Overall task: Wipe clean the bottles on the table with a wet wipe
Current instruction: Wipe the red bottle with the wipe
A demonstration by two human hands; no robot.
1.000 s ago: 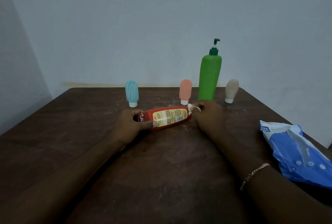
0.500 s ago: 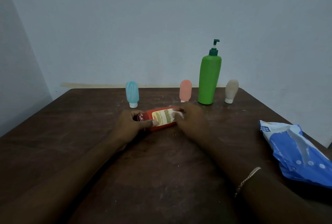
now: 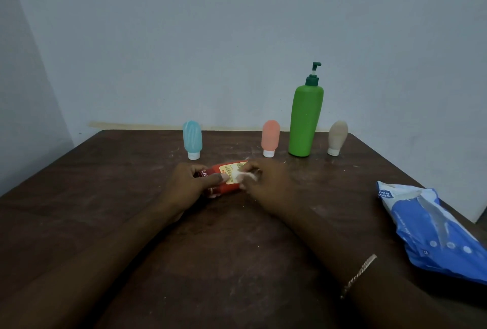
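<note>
Farthest left of the green pump bottle (image 3: 305, 120), in the same back row on the dark wooden table (image 3: 105, 197), we see a small blue squeeze tube (image 3: 192, 141) standing on its white cap. In front of the green pump bottle and to its left, our left hand (image 3: 188, 183) grips one end of a red bottle (image 3: 232, 172), with the thumb laid across its front. The red bottle lies on its side, low over the table. It is glossy red with a darker end inside the left hand, and a yellow printed label faces up. Our right hand (image 3: 268, 183) holds a crumpled white wet wipe (image 3: 243, 175) in curled fingers against the label and hides the bottle's other end. A pink squeeze tube (image 3: 270, 137) stands on its cap just left of the green pump bottle. The green pump bottle is upright and has a dark green pump head. Just right of it, a beige tube (image 3: 337, 137) leans slightly on its cap. Well in front of it and to the right, we see a thin bracelet (image 3: 358, 274) on the right wrist. Farther right, a blue wet wipes pack (image 3: 434, 228) lies flat at the table's edge.
</note>
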